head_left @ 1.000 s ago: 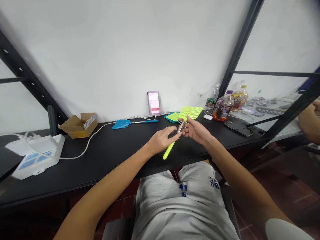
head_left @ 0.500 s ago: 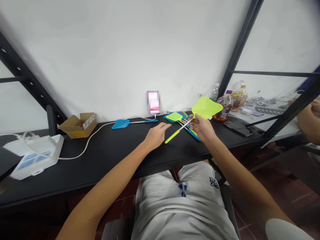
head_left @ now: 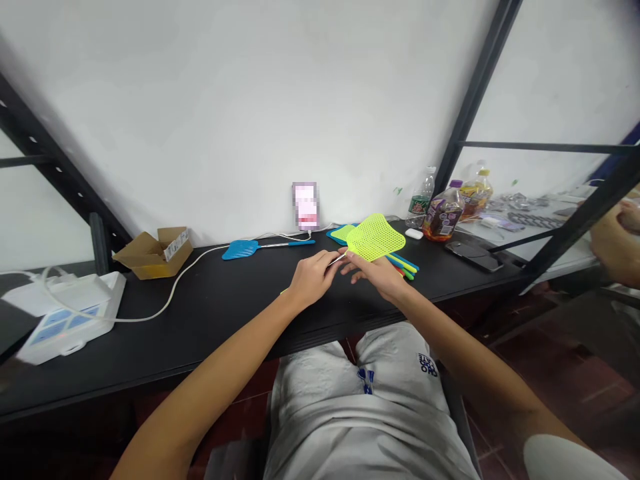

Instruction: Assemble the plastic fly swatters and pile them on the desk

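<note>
Both hands meet on a lime-green fly swatter (head_left: 376,237) with a perforated head and a thin metal shaft. My left hand (head_left: 314,275) is closed around the shaft, and a bit of the green handle shows past its wrist. At the neck, just below the head, my right hand (head_left: 374,272) pinches the swatter, its other fingers partly curled. Behind it lies a pile of swatters in several colours, with a blue swatter head (head_left: 334,233) at its left and handles (head_left: 407,264) at its right. A separate blue fly swatter (head_left: 242,249) rests on the black table to the left.
A phone (head_left: 305,207) with a blurred screen leans on the wall. An opened cardboard box (head_left: 155,257) and a white device (head_left: 75,320) with a cable stand left. Bottles (head_left: 444,212), a small white case (head_left: 413,233) and a dark phone (head_left: 473,255) are right. Another person's arm (head_left: 617,240) shows beyond the frame.
My right hand has brought the green swatter left and lower. My left hand, previously apart from it, has closed on its shaft. The pile's handles now show more to the right.
</note>
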Available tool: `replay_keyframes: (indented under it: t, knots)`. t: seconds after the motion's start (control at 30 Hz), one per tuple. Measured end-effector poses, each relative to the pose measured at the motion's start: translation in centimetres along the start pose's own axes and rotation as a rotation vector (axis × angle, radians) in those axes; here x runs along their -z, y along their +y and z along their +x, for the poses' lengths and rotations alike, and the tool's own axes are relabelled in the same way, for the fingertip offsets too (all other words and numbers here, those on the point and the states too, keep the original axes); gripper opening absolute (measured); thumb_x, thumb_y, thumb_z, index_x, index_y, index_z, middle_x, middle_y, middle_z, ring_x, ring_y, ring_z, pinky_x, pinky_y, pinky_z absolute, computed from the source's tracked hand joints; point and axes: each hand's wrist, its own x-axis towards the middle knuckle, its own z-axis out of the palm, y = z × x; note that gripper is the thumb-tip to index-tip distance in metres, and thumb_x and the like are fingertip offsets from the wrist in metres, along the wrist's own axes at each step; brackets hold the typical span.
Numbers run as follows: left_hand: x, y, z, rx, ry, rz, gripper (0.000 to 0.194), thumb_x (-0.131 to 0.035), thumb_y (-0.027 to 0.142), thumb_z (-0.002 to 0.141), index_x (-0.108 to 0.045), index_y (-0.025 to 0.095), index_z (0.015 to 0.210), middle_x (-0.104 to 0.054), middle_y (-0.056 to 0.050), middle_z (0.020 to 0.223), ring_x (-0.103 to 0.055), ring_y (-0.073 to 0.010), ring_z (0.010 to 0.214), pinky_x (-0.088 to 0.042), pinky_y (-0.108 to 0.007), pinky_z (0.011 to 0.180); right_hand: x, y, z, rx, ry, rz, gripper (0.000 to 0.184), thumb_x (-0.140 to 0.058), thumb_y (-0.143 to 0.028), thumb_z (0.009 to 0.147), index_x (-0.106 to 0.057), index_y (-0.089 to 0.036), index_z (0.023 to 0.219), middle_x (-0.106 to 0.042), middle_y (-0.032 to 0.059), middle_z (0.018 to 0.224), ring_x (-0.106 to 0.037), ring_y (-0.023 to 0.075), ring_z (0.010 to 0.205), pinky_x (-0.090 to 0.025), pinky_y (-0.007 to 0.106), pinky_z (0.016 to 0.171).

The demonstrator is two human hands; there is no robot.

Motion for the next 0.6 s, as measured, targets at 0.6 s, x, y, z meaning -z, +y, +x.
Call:
replay_keyframes:
  t: [0.6]
  knots:
    - [0.2,0.0,0.2,0.134,-0.051,0.096,0.027,-0.043,0.031,0.1,-0.068,0.021,0.095,-0.062,-0.003,0.082,-0.059,-0.0142,0.073,-0.041,-0.026,0.064,8.4,-3.1,1.7,-0.061,0.14,0.021,0.016,-0.076,-0.022,0.068,-0.067,-0.014,0.078,-0.053,-0.0005,0.058,-0.04,0.008,0.049,-0.03,0.022,0.042]
